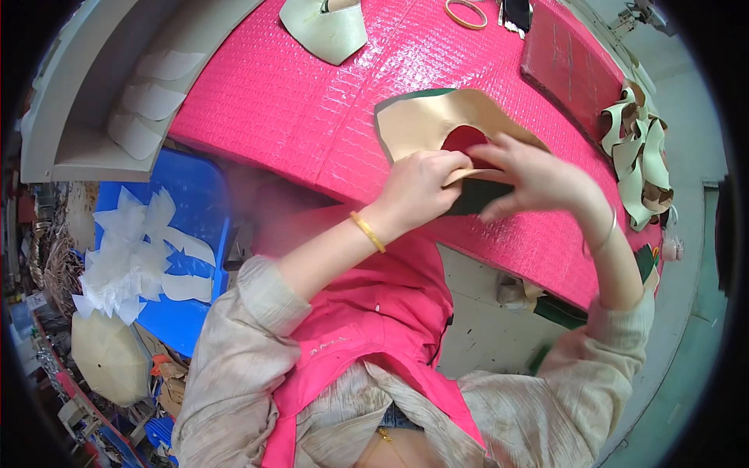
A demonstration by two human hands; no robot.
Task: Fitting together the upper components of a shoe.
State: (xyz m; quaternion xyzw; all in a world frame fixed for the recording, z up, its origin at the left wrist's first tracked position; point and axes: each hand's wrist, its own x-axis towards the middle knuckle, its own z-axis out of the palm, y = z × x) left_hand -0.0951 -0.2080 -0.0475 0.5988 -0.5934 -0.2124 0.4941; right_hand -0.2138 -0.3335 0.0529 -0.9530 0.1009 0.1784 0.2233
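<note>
A tan leather shoe-upper piece (417, 121), with a dark green edge at its far side, lies curved near the front edge of the pink-covered table (273, 117). My left hand (425, 183) is closed on its near edge, pinching a folded strip between thumb and fingers. Over the right end of the piece is my right hand (530, 175), fingers and thumb apart and partly smeared by motion. Whether its fingertips touch the leather I cannot tell. Dark green material shows under the piece between my hands. Farther back rests a pale green shoe-upper piece (328, 31).
A roll of tape (466, 14) and a dark red board (573, 70) are at the back. Pale cut uppers (640, 156) are heaped at the right edge. On the left, white pieces (144, 253) lie on a blue plastic surface (175, 324), below a grey shelf (82, 140).
</note>
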